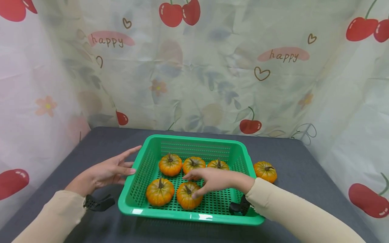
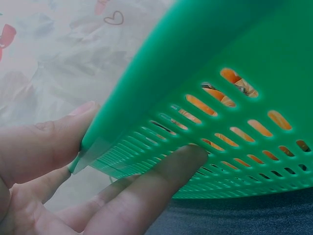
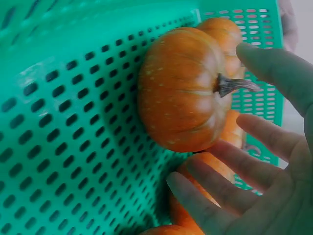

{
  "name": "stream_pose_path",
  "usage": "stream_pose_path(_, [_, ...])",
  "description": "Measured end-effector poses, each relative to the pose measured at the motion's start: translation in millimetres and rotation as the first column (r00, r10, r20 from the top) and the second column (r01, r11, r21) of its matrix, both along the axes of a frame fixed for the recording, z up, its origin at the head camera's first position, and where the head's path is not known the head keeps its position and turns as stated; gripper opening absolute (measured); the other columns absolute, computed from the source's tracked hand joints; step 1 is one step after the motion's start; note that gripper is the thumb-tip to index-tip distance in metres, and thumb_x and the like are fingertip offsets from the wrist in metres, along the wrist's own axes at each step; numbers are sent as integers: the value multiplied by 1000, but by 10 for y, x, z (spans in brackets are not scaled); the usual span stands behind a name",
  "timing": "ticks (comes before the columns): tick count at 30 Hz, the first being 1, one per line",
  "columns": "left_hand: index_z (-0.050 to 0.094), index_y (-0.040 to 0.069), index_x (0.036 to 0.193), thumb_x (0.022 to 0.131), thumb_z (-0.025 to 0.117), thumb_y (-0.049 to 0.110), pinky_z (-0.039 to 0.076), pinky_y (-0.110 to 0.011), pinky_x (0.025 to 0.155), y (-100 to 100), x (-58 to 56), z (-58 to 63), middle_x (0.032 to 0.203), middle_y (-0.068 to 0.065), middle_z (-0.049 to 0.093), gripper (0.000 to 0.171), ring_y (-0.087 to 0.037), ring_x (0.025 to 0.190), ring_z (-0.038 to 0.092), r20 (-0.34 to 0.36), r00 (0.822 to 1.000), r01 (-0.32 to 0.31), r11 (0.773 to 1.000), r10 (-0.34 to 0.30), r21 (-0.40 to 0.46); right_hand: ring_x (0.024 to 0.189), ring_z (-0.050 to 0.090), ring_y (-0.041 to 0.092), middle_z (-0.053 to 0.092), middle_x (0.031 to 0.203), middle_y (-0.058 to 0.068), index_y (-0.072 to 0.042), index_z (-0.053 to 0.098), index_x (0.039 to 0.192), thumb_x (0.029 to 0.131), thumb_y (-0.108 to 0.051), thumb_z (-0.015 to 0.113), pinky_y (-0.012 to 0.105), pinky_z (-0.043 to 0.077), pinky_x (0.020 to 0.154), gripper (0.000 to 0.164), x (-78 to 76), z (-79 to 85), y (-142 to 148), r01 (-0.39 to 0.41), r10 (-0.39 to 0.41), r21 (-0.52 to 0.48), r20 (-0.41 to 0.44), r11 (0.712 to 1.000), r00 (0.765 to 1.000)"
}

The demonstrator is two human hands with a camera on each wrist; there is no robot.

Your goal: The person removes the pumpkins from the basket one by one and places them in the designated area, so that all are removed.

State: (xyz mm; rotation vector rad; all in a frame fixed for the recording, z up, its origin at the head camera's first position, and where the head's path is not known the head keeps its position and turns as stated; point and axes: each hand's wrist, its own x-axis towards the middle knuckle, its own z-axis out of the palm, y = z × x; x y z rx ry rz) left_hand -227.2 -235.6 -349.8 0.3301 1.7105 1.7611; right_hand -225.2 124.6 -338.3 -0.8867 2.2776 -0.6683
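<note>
My left hand (image 1: 106,173) is at the left side of a green plastic basket (image 1: 188,137). In the left wrist view its fingers (image 2: 161,181) lie fairly straight against the outer rim and slotted wall. Over the basket, my right hand (image 1: 215,180) is spread with nothing gripped. Its thumb overlaps the front middle pumpkin (image 1: 186,199) in the head view. From the right wrist, a small orange pumpkin (image 3: 181,93) with a brown stem shows beside the spread fingers. Also in the basket are a front left pumpkin (image 1: 160,193) and several more along the back, one partly hidden by the hand.
Another pumpkin (image 1: 265,171) sits on the dark table (image 1: 282,152) outside the basket's right wall, close to my right sleeve. A patterned curtain (image 1: 194,84) with cherries and "happy" lettering encloses the table at the back and sides.
</note>
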Motion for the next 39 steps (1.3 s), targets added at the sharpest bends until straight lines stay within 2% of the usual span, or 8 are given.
stream_pose_path(6, [-10, 29, 155, 95, 59, 3, 50, -55, 93, -11, 4, -6, 156, -31, 17, 96, -33, 116, 61, 1, 1000, -1, 1000, 1, 0, 130, 47, 14, 51, 141, -8, -27, 49, 140, 88, -36, 71, 35, 44, 105, 58, -21, -76, -24, -27, 28, 56, -24, 998, 999])
stream_pose_path(10, [-10, 29, 156, 95, 59, 3, 50, -55, 93, -14, 5, -14, 156, -30, 18, 95, -32, 116, 61, -3, 1000, 0, 1000, 0, 1, 132, 45, 15, 48, 143, -6, -26, 46, 142, 87, -36, 72, 36, 44, 105, 63, -30, -107, -40, -52, 53, 65, -9, 997, 999])
stream_pose_path(14, [-10, 29, 156, 95, 59, 3, 50, -56, 93, -11, 3, -19, 156, -30, 18, 95, -33, 116, 61, -4, 1000, 2, 1000, -2, 0, 129, 47, 14, 47, 142, -4, -26, 44, 144, 84, -38, 74, 34, 46, 101, 68, -31, -133, -57, -71, 70, 74, 8, 995, 997])
stream_pose_path(21, [-10, 29, 155, 95, 59, 3, 50, -55, 93, -1, 5, -4, 156, -31, 18, 95, -32, 116, 61, -5, 1000, 4, 1000, -4, 3, 114, 52, 4, 51, 136, -7, -26, 41, 145, 83, -37, 76, 27, 49, 92, 73, -8, -150, -80, -94, 92, 67, 31, 993, 995])
stream_pose_path(30, [-10, 28, 156, 95, 59, 4, 50, -55, 93, 0, 7, 7, 156, -31, 18, 95, -32, 116, 62, -8, 1000, 1, 1000, -1, -3, 119, 50, 6, 47, 141, -7, -28, 40, 145, 81, -32, 79, 26, 48, 93, 75, -4, -152, -86, -104, 104, 69, 13, 992, 995])
stream_pose_path(35, [-9, 29, 156, 94, 60, 3, 50, -56, 93, 7, 0, 0, 156, -31, 18, 96, -32, 115, 62, -2, 1000, -18, 1000, 18, -15, 120, 50, 5, 47, 141, -7, -26, 40, 146, 79, -27, 81, 24, 49, 93, 79, 1, -148, -98, -124, 124, 61, -4, 990, 992])
stream_pose_path(39, [-10, 28, 156, 95, 59, 3, 51, -56, 93, -1, 7, 2, 155, -32, 17, 96, -32, 115, 62, -14, 1000, -7, 1000, 7, -11, 120, 50, 6, 47, 141, -7, -26, 40, 146, 78, -24, 82, 23, 48, 94, 80, 11, -137, -108, -129, 130, 63, -13, 990, 991])
